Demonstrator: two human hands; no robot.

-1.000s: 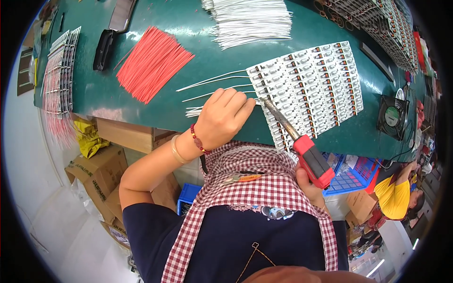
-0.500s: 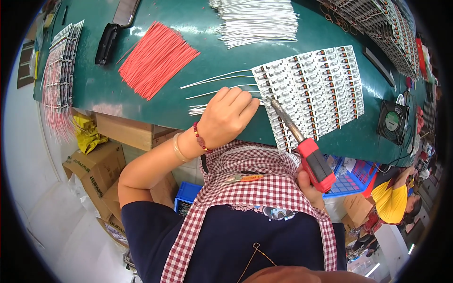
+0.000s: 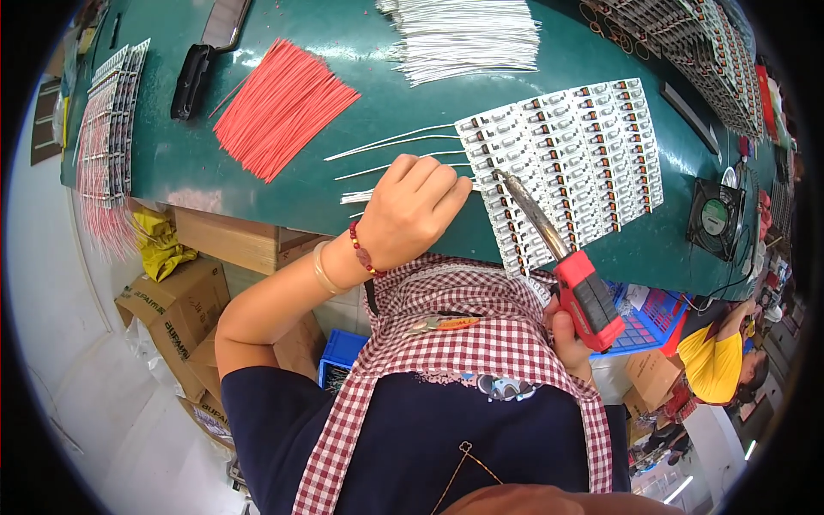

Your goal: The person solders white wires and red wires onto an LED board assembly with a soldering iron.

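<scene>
A white panel of small circuit boards (image 3: pixel 562 163) lies on the bench, with several white wires (image 3: pixel 390 144) reaching left from its left edge. My left hand (image 3: pixel 415 206) is closed at that edge, pinching white wires whose ends (image 3: pixel 356 197) stick out beyond the wrist side; the fingertips are partly hidden. My right hand (image 3: pixel 568 339), low at the right, grips a red and black soldering iron (image 3: pixel 590 300). The iron's tip is over the panel's left column, close to my left fingers; whether it touches I cannot tell.
On the green bench (image 3: pixel 378 94) lie a pile of red wires (image 3: pixel 283 112) and a pile of white wires (image 3: pixel 468 39). Wired panels (image 3: pixel 107 129) hang over the left end. Stacked panels (image 3: pixel 687 51) and a small black fan (image 3: pixel 714 219) stand right. A co-worker (image 3: pixel 717 360) is beyond.
The soldering iron has shifted right, and its tip sits slightly higher and further right on the panel. The panel has slid a little left. My left hand keeps its pinch nearly in place.
</scene>
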